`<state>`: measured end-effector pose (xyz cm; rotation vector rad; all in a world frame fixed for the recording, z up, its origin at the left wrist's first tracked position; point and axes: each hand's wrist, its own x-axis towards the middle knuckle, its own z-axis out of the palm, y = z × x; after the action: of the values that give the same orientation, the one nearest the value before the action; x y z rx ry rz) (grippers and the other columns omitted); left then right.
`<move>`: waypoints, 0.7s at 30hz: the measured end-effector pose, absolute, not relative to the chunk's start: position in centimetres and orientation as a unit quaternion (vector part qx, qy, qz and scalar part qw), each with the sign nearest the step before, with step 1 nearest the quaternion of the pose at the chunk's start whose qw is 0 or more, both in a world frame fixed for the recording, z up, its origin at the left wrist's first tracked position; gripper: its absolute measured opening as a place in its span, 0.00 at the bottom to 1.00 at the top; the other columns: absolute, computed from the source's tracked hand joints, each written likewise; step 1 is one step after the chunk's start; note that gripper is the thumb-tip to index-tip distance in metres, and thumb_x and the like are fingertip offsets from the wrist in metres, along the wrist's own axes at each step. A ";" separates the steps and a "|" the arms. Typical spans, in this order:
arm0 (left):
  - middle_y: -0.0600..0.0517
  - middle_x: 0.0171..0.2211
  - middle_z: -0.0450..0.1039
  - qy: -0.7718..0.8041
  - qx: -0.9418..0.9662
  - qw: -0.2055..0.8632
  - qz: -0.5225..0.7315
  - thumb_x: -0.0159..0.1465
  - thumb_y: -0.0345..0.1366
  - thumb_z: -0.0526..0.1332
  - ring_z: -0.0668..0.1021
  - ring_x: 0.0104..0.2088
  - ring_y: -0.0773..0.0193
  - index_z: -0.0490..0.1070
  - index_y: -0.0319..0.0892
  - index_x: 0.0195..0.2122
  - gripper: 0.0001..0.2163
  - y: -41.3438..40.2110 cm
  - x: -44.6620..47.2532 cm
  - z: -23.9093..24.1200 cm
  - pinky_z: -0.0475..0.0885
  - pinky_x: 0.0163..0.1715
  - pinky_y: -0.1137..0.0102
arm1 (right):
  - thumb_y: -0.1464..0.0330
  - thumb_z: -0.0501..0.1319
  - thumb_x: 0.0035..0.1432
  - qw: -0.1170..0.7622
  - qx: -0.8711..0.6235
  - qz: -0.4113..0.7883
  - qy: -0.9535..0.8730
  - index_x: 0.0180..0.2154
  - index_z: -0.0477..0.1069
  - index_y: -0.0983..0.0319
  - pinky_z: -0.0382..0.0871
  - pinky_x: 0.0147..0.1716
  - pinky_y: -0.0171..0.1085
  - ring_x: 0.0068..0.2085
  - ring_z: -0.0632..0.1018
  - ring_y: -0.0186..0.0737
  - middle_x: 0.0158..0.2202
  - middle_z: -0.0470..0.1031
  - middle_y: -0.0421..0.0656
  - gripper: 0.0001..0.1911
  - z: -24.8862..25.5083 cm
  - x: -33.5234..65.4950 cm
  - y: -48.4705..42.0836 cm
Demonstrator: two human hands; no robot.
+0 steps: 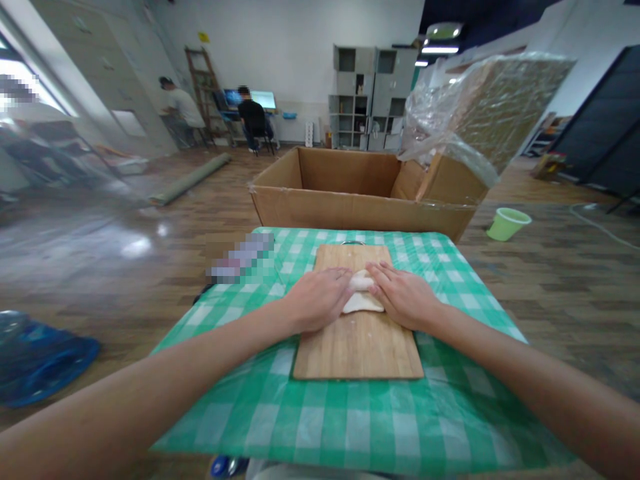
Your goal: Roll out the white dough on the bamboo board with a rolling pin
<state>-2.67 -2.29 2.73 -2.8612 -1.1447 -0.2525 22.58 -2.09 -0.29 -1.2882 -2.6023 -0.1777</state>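
Note:
A wooden cutting board (358, 343) lies on a table covered with a green-and-white checked cloth (350, 420). A lump of white dough (362, 297) rests on the far half of the board. My left hand (319, 298) lies flat on the dough's left side, fingers stretched out and together. My right hand (403, 295) presses on its right side in the same way. Most of the dough is hidden under my palms; only the strip between them shows.
A large open cardboard box (350, 193) stands just beyond the table, with plastic-wrapped material (480, 113) leaning over its right end. A light green bucket (507, 223) sits on the floor to the right, a blue bag (35, 357) at the left. Two people are at desks far back.

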 end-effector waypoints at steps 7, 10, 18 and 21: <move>0.31 0.69 0.64 -0.385 -0.921 0.052 -0.017 0.79 0.39 0.38 0.69 0.69 0.48 0.65 0.30 0.66 0.26 1.1 -1.2 1.6 0.67 0.64 0.55 | 0.58 0.40 0.78 0.083 -0.468 -0.043 -0.879 0.71 0.60 0.68 0.69 0.64 0.53 0.70 0.69 0.56 0.71 0.65 0.55 0.32 0.5 22.2 -2.4; 0.38 0.70 0.64 -0.398 -0.917 0.012 -0.012 0.79 0.40 0.36 0.67 0.71 0.55 0.63 0.35 0.69 0.26 2.6 -1.3 1.3 0.62 0.67 0.58 | 0.56 0.37 0.78 0.068 -0.488 -0.033 -0.870 0.71 0.61 0.66 0.72 0.61 0.53 0.68 0.71 0.57 0.69 0.69 0.55 0.34 1.3 21.9 -1.9; 0.39 0.67 0.68 -0.406 -0.913 0.016 -0.032 0.80 0.42 0.35 0.71 0.67 0.53 0.68 0.38 0.62 0.26 5.3 -1.4 0.5 0.62 0.67 0.56 | 0.54 0.35 0.77 0.028 -0.527 -0.034 -0.848 0.68 0.67 0.62 0.75 0.52 0.50 0.58 0.80 0.57 0.63 0.75 0.54 0.35 2.2 21.2 0.5; 0.35 0.70 0.64 -0.388 -0.919 0.057 -0.046 0.80 0.43 0.36 0.64 0.72 0.48 0.67 0.36 0.65 0.26 4.0 -1.7 0.2 0.59 0.69 0.51 | 0.54 0.35 0.77 0.052 -0.525 -0.041 -0.849 0.70 0.64 0.64 0.75 0.54 0.50 0.61 0.78 0.58 0.66 0.73 0.56 0.35 1.8 21.3 -0.4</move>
<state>-1.67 3.98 0.18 -2.7867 -1.1777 -0.1385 21.32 -0.45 1.78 -1.5962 -2.5817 -0.1237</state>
